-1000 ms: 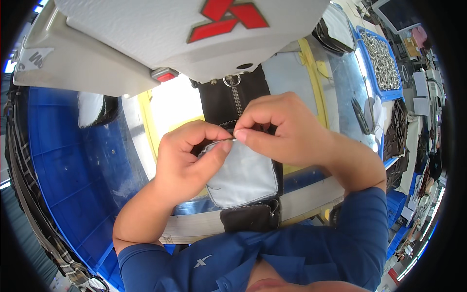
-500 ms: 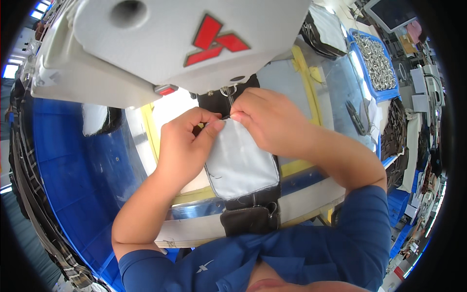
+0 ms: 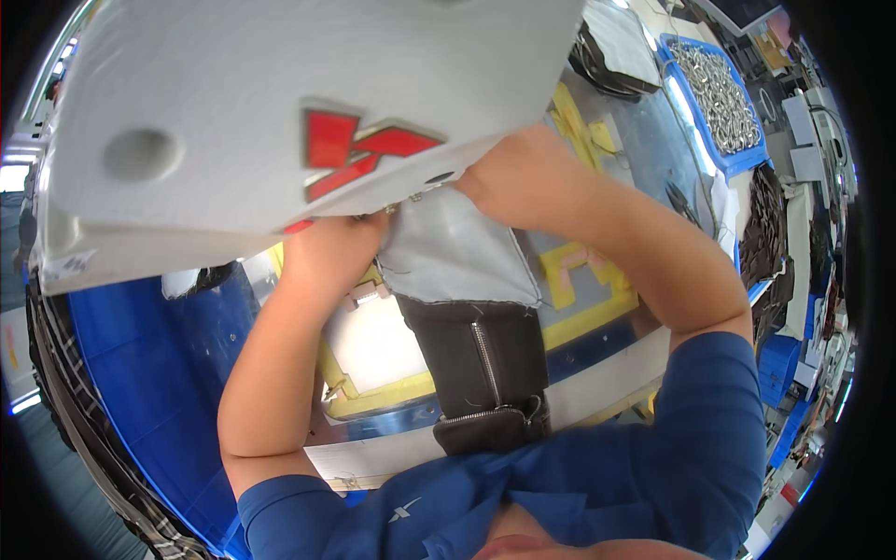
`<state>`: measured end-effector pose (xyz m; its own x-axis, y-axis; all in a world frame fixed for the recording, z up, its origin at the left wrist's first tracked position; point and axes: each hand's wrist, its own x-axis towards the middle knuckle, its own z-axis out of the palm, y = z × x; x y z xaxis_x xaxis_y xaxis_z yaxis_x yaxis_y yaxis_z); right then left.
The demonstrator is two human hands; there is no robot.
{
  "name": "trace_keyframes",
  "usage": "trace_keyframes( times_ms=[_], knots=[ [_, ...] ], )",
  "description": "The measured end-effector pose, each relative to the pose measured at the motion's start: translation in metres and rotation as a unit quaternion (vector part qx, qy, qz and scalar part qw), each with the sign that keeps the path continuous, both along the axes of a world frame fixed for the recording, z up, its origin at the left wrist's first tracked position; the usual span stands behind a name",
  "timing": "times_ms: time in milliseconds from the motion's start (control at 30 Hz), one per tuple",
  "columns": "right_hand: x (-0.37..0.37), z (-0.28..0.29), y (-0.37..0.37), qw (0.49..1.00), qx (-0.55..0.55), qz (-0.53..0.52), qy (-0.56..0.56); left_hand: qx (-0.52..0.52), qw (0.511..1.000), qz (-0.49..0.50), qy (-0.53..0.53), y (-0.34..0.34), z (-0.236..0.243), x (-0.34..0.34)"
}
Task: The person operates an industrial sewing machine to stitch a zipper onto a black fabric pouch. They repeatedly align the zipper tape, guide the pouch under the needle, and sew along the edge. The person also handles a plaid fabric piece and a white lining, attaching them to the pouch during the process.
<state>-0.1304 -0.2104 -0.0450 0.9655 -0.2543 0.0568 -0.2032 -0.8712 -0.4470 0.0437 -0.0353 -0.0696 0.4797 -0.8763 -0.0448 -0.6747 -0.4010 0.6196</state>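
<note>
A silver-grey lining panel (image 3: 457,252) lies on the work surface under a large pale sewing-machine head (image 3: 243,103). My left hand (image 3: 327,252) is at the panel's left edge, its fingers mostly hidden beneath the machine head. By the panel's upper right edge is my right hand (image 3: 527,173), bent at the wrist, with its fingertips also out of sight behind the machine. Dark fabric with a metal zipper (image 3: 485,364) extends from the lining toward my body. At its near end is a dark zippered pouch (image 3: 490,427), hanging at the table's front edge.
Yellow tape strips (image 3: 579,271) mark the table on both sides of the work. A blue bin (image 3: 149,364) stands to the left. On the right are a blue tray of metal rings (image 3: 714,98), scissors (image 3: 681,199) and stacked dark pieces (image 3: 763,219). A lined dark piece (image 3: 616,56) lies at the back.
Both hands have moved farther away, under the machine head, and the lining has shifted the same way. More of the dark zippered fabric shows. The machine now looms larger and covers my fingers.
</note>
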Motion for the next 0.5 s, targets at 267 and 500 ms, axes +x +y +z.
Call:
trace_keyframes(
  times_ms=[267,500],
  knots=[
    [0.009,-0.005,-0.017,0.999,0.009,0.046,0.008,-0.068,0.996,-0.049,-0.033,0.003,-0.004,0.007],
    [0.019,0.004,-0.012,0.996,0.056,-0.02,0.062,-0.179,0.97,-0.111,-0.124,-0.006,-0.012,0.022]
  ],
)
